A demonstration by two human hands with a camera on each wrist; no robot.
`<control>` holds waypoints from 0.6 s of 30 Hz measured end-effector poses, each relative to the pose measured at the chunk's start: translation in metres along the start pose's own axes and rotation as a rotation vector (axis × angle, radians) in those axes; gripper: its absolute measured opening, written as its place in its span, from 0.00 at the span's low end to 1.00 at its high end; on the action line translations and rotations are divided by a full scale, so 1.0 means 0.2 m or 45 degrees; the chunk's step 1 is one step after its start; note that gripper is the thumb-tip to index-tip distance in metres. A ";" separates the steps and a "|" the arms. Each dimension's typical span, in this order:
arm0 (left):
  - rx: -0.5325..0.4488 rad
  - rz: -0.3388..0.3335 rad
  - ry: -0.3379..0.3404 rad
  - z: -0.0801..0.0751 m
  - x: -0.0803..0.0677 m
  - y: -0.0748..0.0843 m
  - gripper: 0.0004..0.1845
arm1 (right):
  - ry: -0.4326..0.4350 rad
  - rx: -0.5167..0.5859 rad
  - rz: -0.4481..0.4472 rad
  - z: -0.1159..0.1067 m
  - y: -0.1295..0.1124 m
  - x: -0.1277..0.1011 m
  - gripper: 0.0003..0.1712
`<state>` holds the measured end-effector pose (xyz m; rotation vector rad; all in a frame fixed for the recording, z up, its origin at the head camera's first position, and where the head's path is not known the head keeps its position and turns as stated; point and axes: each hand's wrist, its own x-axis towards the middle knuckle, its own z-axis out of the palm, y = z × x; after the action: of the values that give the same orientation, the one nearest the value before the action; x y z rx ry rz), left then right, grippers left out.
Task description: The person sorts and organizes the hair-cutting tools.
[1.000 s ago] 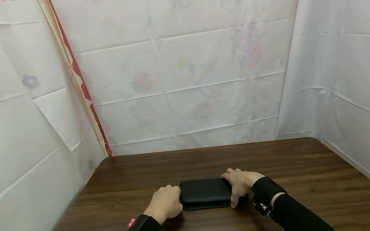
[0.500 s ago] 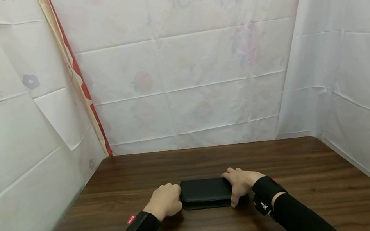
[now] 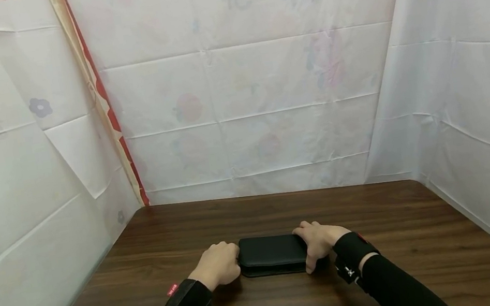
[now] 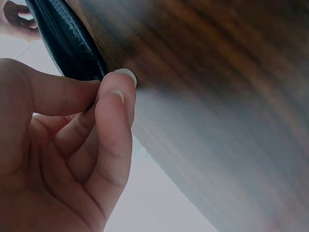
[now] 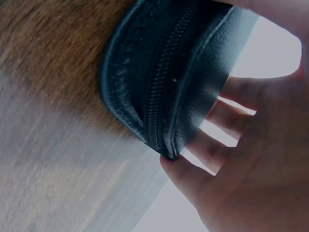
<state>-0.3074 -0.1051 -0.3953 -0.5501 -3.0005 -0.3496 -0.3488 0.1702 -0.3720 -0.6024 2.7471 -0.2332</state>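
A black zip wallet [image 3: 272,250] lies flat on the brown wooden table. My left hand [image 3: 217,264] is at its left end with curled fingers. In the left wrist view, thumb and fingertips pinch at the wallet's corner [image 4: 72,53]; whether they hold a zipper pull is hidden. My right hand [image 3: 317,242] grips the right end, thumb on the near side and fingers over the far side. The right wrist view shows the zipper [image 5: 161,77] running along the wallet's edge, its teeth meshed there, with the fingers [image 5: 212,147] spread along the smooth cover.
The wooden table [image 3: 263,213] has rounded far corners. White printed sheets hang behind it [image 3: 237,96] and along the left [image 3: 9,181] and right sides [image 3: 470,116]. A red and cream strip [image 3: 103,99] runs down the back left corner.
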 end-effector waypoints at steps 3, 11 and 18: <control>-0.001 -0.004 0.005 0.00 0.00 0.00 0.09 | 0.000 0.004 0.000 0.00 0.00 0.00 0.54; 0.026 0.018 0.047 0.01 0.01 -0.01 0.06 | -0.001 0.002 -0.002 0.00 0.00 0.00 0.54; 0.018 0.006 0.034 0.02 0.02 -0.01 0.06 | -0.005 0.003 -0.001 0.00 0.00 0.00 0.54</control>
<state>-0.3115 -0.1059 -0.3987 -0.5474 -2.9732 -0.3329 -0.3488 0.1708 -0.3717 -0.6026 2.7427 -0.2349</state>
